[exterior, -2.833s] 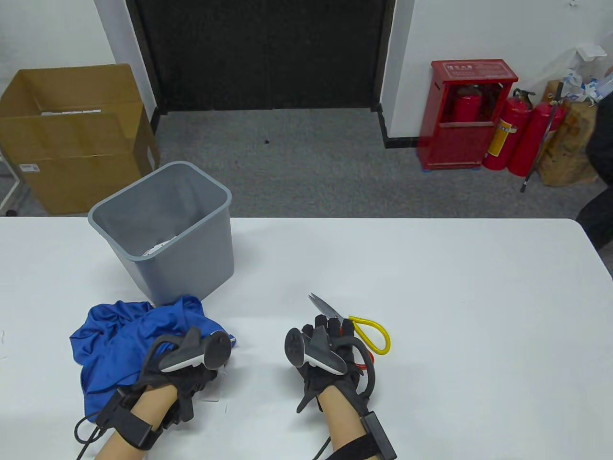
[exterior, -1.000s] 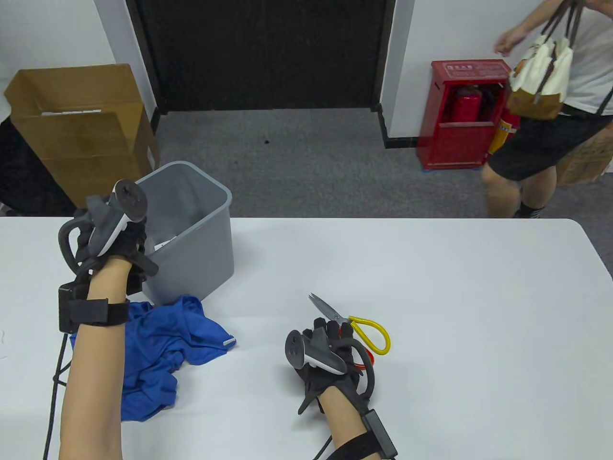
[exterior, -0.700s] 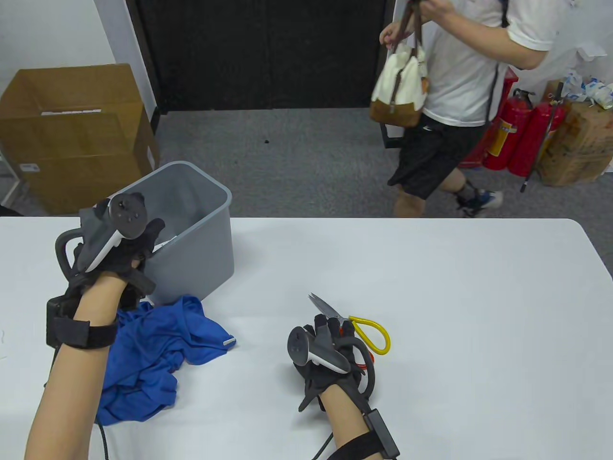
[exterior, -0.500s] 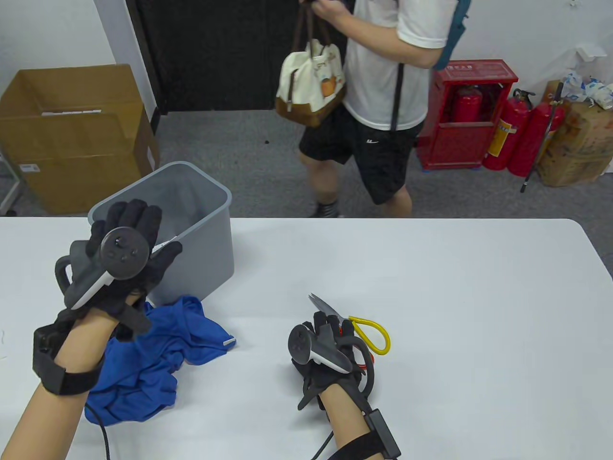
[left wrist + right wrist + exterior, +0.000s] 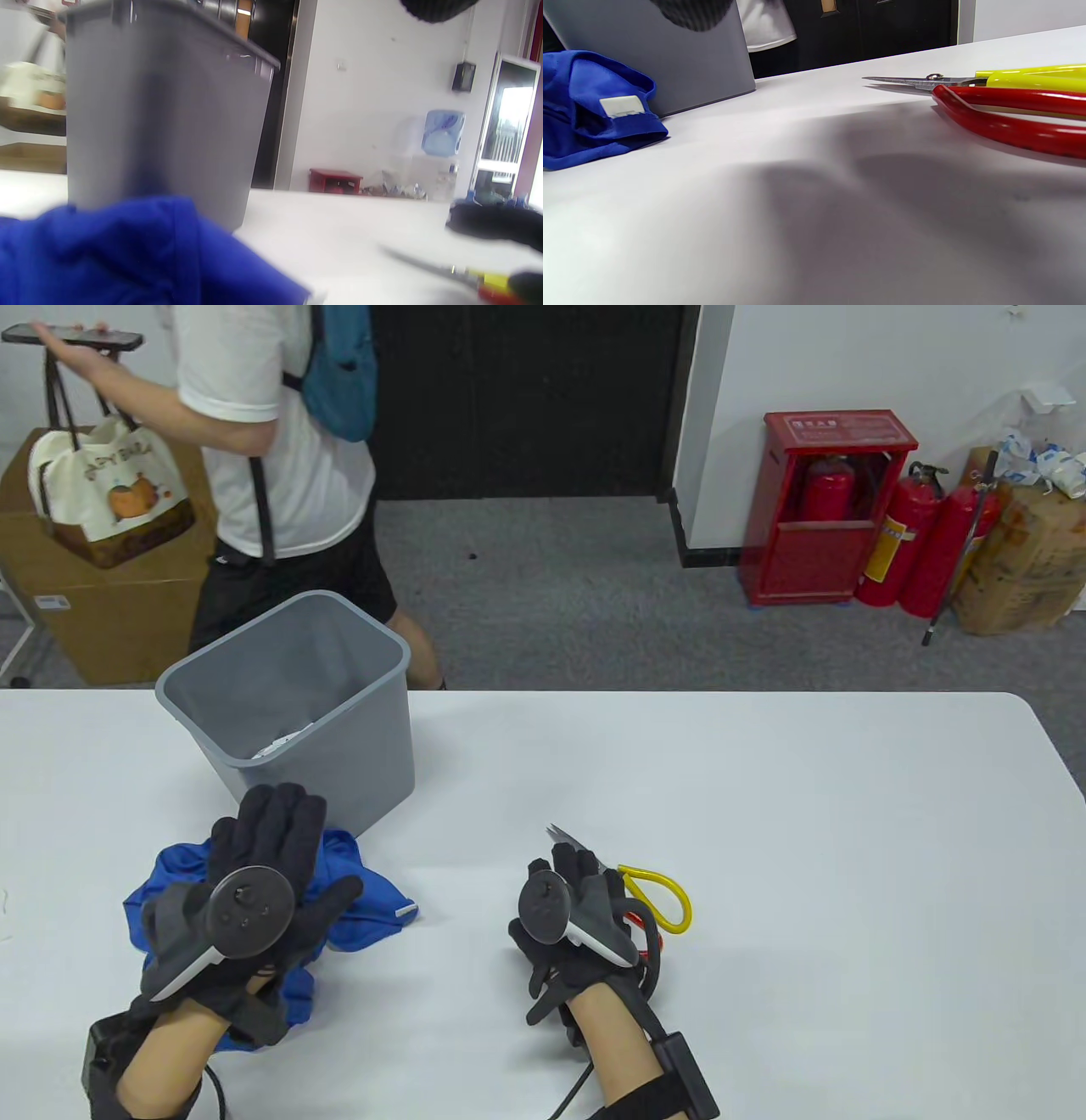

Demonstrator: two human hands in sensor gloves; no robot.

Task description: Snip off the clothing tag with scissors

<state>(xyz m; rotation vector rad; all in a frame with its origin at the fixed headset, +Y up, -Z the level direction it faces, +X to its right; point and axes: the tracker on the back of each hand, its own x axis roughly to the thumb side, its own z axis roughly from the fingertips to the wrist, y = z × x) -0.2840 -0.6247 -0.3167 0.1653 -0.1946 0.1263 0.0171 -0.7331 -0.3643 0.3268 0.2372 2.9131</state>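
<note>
Scissors [image 5: 632,891] lie flat on the white table [image 5: 806,857], blades together, one handle loop yellow and the other red, both glossy. By the look of things the cutting is over: I see no hanging tag on the crumpled blue garment [image 5: 356,891], only a small white sewn label at a fold, and white paper scraps sit inside the grey plastic bin [image 5: 288,721] just behind it. What seems left is little more than tidying. The right hand [image 5: 577,933] rests on the table beside the scissors handles, touching or nearly so; I cannot tell whether any finger grips them. The left hand [image 5: 254,899] hovers over the garment with fingers spread wide, holding nothing. The fabric looks thin, smooth and limp.
</note>
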